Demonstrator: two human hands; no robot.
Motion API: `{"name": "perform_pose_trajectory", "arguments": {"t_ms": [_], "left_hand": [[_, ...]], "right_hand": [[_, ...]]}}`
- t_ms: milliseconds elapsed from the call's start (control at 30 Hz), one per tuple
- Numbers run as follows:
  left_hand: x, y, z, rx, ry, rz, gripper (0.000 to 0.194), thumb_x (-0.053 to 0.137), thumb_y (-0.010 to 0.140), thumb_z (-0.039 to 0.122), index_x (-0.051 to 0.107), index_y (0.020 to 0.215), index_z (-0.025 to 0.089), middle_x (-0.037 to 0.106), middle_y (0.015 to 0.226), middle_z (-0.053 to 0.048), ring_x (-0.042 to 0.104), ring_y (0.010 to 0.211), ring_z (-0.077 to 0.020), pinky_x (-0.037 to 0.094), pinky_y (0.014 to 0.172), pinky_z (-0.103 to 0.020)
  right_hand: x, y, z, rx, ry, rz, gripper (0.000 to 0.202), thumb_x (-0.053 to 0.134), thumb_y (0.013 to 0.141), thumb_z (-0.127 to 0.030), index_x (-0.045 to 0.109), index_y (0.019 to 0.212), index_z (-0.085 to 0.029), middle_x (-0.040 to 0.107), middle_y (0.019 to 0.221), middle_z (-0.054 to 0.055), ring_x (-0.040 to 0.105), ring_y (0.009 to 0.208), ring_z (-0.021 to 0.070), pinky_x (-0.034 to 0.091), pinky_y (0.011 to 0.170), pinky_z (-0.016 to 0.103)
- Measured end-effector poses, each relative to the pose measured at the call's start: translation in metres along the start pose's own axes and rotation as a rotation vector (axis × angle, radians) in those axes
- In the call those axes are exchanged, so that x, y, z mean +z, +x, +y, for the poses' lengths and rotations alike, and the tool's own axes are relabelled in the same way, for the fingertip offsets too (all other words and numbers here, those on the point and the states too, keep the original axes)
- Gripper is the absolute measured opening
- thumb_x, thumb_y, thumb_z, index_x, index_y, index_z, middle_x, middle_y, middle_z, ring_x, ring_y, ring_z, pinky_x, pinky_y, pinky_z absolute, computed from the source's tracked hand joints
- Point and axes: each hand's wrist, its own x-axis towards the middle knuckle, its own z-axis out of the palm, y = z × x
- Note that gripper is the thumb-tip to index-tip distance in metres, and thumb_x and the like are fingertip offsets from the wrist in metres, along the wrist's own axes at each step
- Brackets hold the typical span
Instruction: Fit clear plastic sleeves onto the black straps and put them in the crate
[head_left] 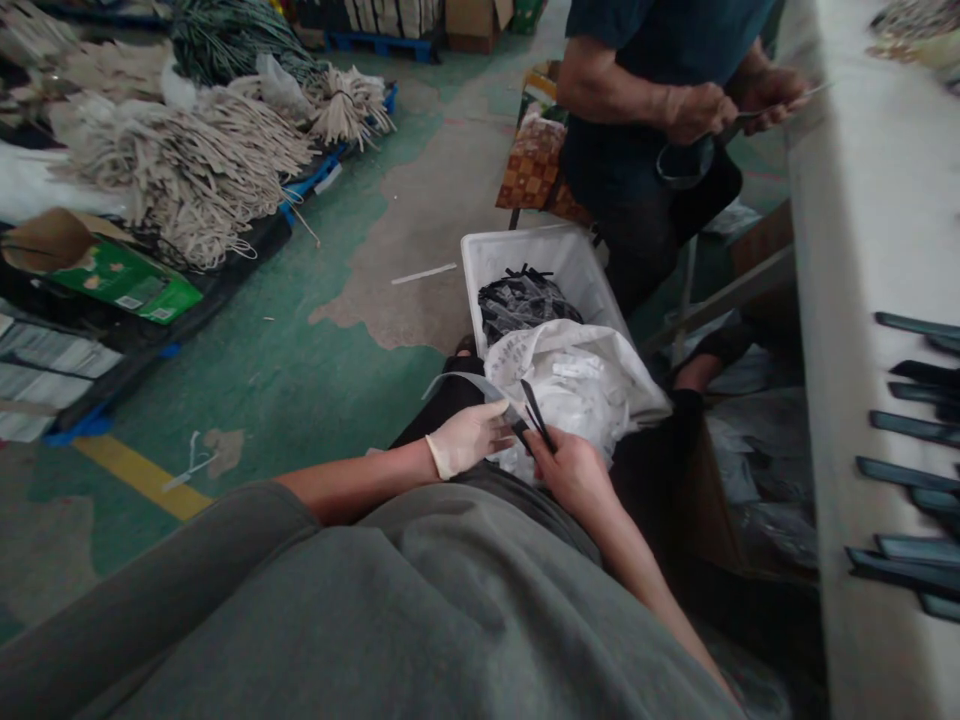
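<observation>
My left hand (471,440), in a pale glove, is closed with its thumb against a thin translucent strip (461,378). The strip curves up and away to the left over my lap. Its other end runs toward a dark flat piece (517,422) between my two hands. In my bare right hand (574,472) narrow black strips (534,405) are pinched, their ends pointing up. Just beyond my hands, a white sack (637,375) lies open with crumpled whitish film in it. Slight blur hides how the strips join.
Behind the sack stands a white bin (471,265) holding dark strips (525,300). On the right, a table (840,250) bears several black strips (915,430). A co-worker (660,120) sits ahead, handling a dark band. Pallets with bundled beige cords (202,160) stand left.
</observation>
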Motion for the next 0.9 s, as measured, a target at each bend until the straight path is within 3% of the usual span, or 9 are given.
{"name": "perform_pose_trajectory", "arguments": {"t_ms": [133, 233, 367, 467, 600, 667, 767, 833, 900], "left_hand": [[0.014, -0.003, -0.003, -0.054, 0.017, -0.016, 0.022, 0.053, 0.091, 0.028, 0.069, 0.086, 0.014, 0.071, 0.083, -0.006, 0.064, 0.074, -0.0142, 0.048, 0.078, -0.027], [0.015, -0.009, 0.012, -0.024, -0.018, 0.02, 0.022, 0.051, 0.092, 0.027, 0.068, 0.094, 0.013, 0.072, 0.095, -0.008, 0.067, 0.088, -0.0164, 0.047, 0.084, -0.028], [0.013, -0.017, 0.015, -0.073, -0.03, 0.018, 0.018, 0.051, 0.09, 0.022, 0.067, 0.088, 0.013, 0.072, 0.086, -0.008, 0.068, 0.083, -0.0167, 0.049, 0.083, -0.03], [0.014, -0.02, 0.002, -0.114, -0.038, -0.046, 0.016, 0.051, 0.087, 0.018, 0.066, 0.082, 0.014, 0.07, 0.075, -0.006, 0.067, 0.073, -0.016, 0.05, 0.082, -0.031], [0.006, -0.014, 0.001, -0.237, -0.069, -0.12, 0.033, 0.051, 0.089, 0.038, 0.067, 0.097, 0.01, 0.073, 0.094, -0.014, 0.07, 0.089, -0.0243, 0.052, 0.08, -0.035], [-0.008, -0.002, 0.019, -0.17, -0.152, -0.002, 0.044, 0.05, 0.09, 0.048, 0.065, 0.102, 0.009, 0.072, 0.093, -0.016, 0.071, 0.085, -0.026, 0.054, 0.076, -0.037], [-0.034, 0.016, 0.067, 0.14, -0.315, 0.282, 0.044, 0.041, 0.096, 0.044, 0.062, 0.104, 0.005, 0.07, 0.076, -0.013, 0.069, 0.066, -0.0206, 0.055, 0.065, -0.032], [-0.044, 0.023, 0.1, 0.315, -0.367, 0.368, 0.042, 0.032, 0.1, 0.037, 0.06, 0.108, 0.007, 0.066, 0.068, -0.008, 0.065, 0.058, -0.0143, 0.053, 0.06, -0.024], [-0.043, 0.022, 0.121, 0.418, -0.366, 0.355, 0.037, 0.029, 0.101, 0.031, 0.059, 0.111, 0.012, 0.065, 0.066, -0.003, 0.063, 0.055, -0.0093, 0.05, 0.058, -0.018]], "right_hand": [[0.001, 0.004, 0.004, -0.049, 0.157, 0.163, 0.038, 0.04, 0.095, -0.045, 0.069, 0.097, -0.02, 0.071, 0.07, 0.004, 0.066, 0.07, 0.0209, 0.043, 0.065, 0.028], [0.003, -0.004, 0.024, -0.172, 0.418, 0.338, 0.039, 0.041, 0.095, -0.04, 0.067, 0.115, -0.019, 0.075, 0.099, 0.006, 0.068, 0.085, 0.0203, 0.049, 0.078, 0.03], [0.014, -0.004, 0.034, -0.447, 0.516, 0.316, 0.034, 0.054, 0.088, -0.029, 0.069, 0.117, -0.022, 0.065, 0.129, 0.007, 0.061, 0.117, 0.0232, 0.045, 0.101, 0.037], [0.019, 0.002, 0.023, -0.523, 0.549, 0.257, 0.027, 0.057, 0.085, -0.027, 0.073, 0.106, -0.024, 0.068, 0.123, 0.006, 0.062, 0.114, 0.023, 0.045, 0.103, 0.038], [0.005, -0.005, 0.019, -0.34, 0.688, 0.259, 0.018, 0.059, 0.084, -0.034, 0.073, 0.087, -0.024, 0.075, 0.091, 0.007, 0.068, 0.089, 0.0244, 0.052, 0.085, 0.036], [-0.007, -0.019, 0.03, -0.281, 0.75, 0.233, 0.018, 0.06, 0.083, -0.037, 0.072, 0.08, -0.024, 0.07, 0.073, 0.006, 0.064, 0.069, 0.0218, 0.052, 0.066, 0.033], [-0.022, -0.041, 0.06, -0.194, 0.828, 0.169, 0.025, 0.061, 0.081, -0.047, 0.069, 0.074, -0.024, 0.049, 0.047, 0.0, 0.04, 0.04, 0.0138, 0.033, 0.04, 0.028], [-0.025, -0.051, 0.078, -0.163, 0.839, 0.128, 0.031, 0.063, 0.079, -0.054, 0.07, 0.074, -0.023, 0.043, 0.045, -0.001, 0.034, 0.038, 0.0124, 0.028, 0.038, 0.028], [-0.023, -0.054, 0.085, -0.157, 0.886, 0.087, 0.035, 0.064, 0.077, -0.057, 0.07, 0.074, -0.023, 0.05, 0.051, 0.001, 0.037, 0.041, 0.0127, 0.028, 0.04, 0.028]]}}
